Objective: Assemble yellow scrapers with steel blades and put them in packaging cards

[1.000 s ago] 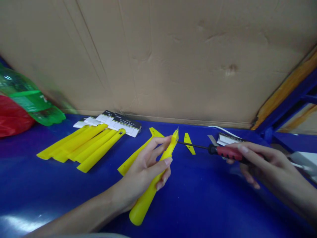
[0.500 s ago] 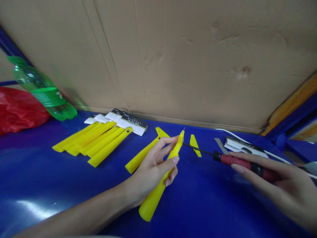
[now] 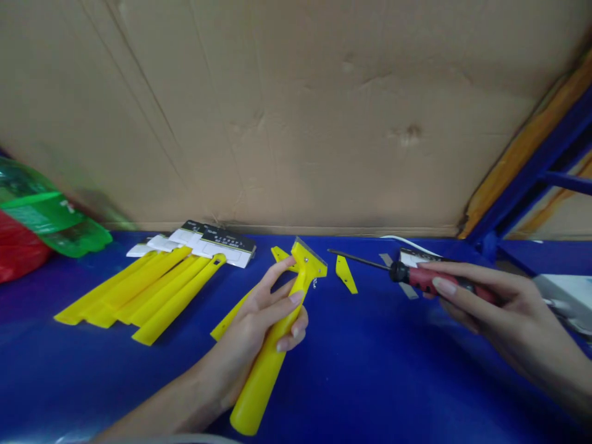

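Note:
My left hand (image 3: 272,314) is wrapped round the handle of a yellow scraper (image 3: 267,376), whose wide head points up and away and shows a screw and a thin metal edge. In my right hand (image 3: 504,308) is a screwdriver (image 3: 428,280) with a red and black handle, its dark shaft pointing left. The tip is apart from the scraper head, a little to its right. Behind my left hand lies another yellow scraper body (image 3: 230,317), partly hidden. A small yellow plate with holes (image 3: 345,275) rests right of the scraper head.
Several yellow scrapers with cards (image 3: 171,293) lie fanned out on the blue table (image 3: 370,382) at left. A green bottle (image 3: 50,216) and red bag (image 3: 21,250) stand beyond them. A metal blade (image 3: 407,290) and white cable (image 3: 409,243) are at right. Cardboard (image 3: 287,123) rises behind.
The scraper has turned from edge-on to show its head's broad face. The screwdriver tip, earlier by the head, has drawn back from it. The camera view has shifted right.

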{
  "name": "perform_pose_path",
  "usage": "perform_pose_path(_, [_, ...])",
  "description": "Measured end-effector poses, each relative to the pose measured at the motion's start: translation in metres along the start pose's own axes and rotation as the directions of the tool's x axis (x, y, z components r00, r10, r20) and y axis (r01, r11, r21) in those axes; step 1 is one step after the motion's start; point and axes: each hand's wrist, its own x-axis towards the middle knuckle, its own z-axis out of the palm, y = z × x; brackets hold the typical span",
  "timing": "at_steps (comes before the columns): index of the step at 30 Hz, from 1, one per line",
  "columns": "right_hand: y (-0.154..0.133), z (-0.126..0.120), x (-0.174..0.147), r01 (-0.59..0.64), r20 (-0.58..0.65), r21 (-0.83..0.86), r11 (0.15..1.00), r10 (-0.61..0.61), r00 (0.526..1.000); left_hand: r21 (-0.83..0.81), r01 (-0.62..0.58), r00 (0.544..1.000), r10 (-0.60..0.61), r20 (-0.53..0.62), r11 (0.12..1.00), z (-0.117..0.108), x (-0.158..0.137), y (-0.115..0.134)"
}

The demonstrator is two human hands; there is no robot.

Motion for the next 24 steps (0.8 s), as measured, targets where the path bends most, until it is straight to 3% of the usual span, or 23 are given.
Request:
perform_pose_path(8, [-0.003, 0.000, -0.005, 0.216, 0.026, -0.043, 0.976, -0.215, 0.976, -0.009, 0.119, 0.991, -0.118, 0.064, 0.993, 0.005, -0.001, 0.007])
perform_pose_path(12, [-0.003, 0.001, -0.008, 0.199, 0.104, -0.109, 0.974, -0.188, 0.977, -0.007, 0.144, 0.985, -0.142, 0.100, 0.990, 0.006, -0.004, 0.008])
perform_pose_path(24, [0.002, -0.003, -0.003, 0.137, 0.162, -0.103, 0.985, -0.119, 0.980, -0.104, 0.204, 0.972, -0.188, 0.143, 0.974, 0.006, -0.008, 0.011])
